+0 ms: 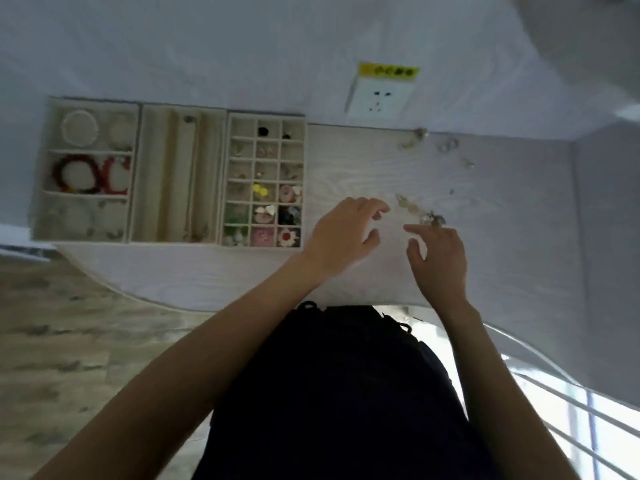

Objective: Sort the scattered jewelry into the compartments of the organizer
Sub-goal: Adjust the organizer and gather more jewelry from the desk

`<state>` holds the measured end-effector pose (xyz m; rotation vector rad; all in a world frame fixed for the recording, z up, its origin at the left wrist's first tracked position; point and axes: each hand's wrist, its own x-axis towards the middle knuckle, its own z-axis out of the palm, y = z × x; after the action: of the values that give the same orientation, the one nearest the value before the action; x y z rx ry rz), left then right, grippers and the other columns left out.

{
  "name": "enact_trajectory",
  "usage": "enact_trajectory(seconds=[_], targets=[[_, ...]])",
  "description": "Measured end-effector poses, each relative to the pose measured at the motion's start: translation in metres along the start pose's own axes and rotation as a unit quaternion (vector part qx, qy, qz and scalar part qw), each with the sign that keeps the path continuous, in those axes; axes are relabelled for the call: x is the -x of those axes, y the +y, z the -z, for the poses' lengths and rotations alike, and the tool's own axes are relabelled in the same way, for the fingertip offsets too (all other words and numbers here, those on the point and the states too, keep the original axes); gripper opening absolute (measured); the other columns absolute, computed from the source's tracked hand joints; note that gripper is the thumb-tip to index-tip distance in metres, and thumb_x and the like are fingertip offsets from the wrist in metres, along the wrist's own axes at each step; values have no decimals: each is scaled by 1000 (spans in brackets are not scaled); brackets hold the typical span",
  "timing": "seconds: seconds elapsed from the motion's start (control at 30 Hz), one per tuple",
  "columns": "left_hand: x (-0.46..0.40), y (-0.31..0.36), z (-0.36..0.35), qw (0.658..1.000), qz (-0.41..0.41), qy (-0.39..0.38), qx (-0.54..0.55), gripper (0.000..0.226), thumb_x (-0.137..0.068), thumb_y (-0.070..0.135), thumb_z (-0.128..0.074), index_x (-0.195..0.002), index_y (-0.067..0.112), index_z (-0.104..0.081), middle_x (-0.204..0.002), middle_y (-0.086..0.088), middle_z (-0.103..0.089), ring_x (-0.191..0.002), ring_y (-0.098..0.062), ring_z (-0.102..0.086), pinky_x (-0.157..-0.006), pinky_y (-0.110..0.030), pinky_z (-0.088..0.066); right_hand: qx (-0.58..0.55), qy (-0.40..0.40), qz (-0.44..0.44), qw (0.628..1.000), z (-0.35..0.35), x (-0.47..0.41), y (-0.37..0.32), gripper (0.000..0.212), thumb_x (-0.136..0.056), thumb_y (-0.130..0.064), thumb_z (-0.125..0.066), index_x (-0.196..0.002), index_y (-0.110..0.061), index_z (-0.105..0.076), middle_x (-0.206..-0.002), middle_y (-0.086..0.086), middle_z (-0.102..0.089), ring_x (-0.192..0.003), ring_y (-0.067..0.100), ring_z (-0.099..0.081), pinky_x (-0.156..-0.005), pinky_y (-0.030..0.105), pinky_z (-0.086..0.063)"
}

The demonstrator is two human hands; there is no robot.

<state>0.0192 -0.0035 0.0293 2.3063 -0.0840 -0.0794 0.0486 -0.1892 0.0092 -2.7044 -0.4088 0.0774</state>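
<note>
My left hand (346,230) and right hand (438,252), fingers loosely spread, empty, over surface (363,168) beside jewelry (420,211); organizer (221,178) left.

Beige organizer (138,174) of 3 trays lies left; scattered jewelry (420,211) right.

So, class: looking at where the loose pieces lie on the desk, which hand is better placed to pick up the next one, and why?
Probably the right hand. Its fingertips almost touch the small cluster of jewelry lying just beyond them, while the left hand hovers open a little short of the pieces, nearer the organizer.
</note>
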Motion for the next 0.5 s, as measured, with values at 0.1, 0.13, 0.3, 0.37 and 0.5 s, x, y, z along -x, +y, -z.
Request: enact_trajectory(seconds=[0.1, 0.13, 0.3, 0.37, 0.5], targets=[[-29, 18, -43, 995, 12, -96, -35, 38, -92, 17, -53, -129, 14, -50, -120, -5, -56, -112, -21, -47, -91, -35, -43, 21, -22, -65, 997, 0, 7, 43, 34, -76, -11, -50, -106, -7, -66, -108, 14, -65, -96, 38, -57, -86, 41, -43], [-39, 28, -59, 991, 5, -123, -58, 38, -92, 18, -52, -130, 14, -49, -123, -6, -54, -115, -23, -45, -92, -37, -42, 25, -29, -73, 997, 2, 7, 57, 36, -77, -10, -52, -111, -7, -63, -114, 14, -62, -100, 38, -55, -88, 41, -43], [-59, 57, -113, 982, 21, -155, -108, 34, -90, 18, -50, -124, 13, -55, -120, -8, -54, -115, -25, -49, -89, -37, -44, 33, -81, -72, 994, 8, 2, 91, 38, -87, -9, -60, -124, -14, -56, -121, 6, -58, -111, 30, -47, -89, 37, -42], [-57, 56, -123, 980, 62, -151, -118, 34, -90, 18, -48, -123, 16, -55, -121, -6, -55, -112, -24, -52, -88, -35, -45, 17, -59, -52, 997, 10, 5, 100, 27, -84, -8, -63, -111, -14, -64, -111, 6, -61, -103, 30, -49, -81, 36, -47], [-46, 48, -123, 981, 95, -120, -122, 38, -92, 17, -46, -129, 19, -50, -112, -5, -54, -103, -24, -53, -81, -34, -45, -35, -16, -86, 996, 5, 18, 113, 15, -75, -5, -69, -89, -11, -70, -92, 9, -63, -82, 31, -58, -67, 28, -43]])
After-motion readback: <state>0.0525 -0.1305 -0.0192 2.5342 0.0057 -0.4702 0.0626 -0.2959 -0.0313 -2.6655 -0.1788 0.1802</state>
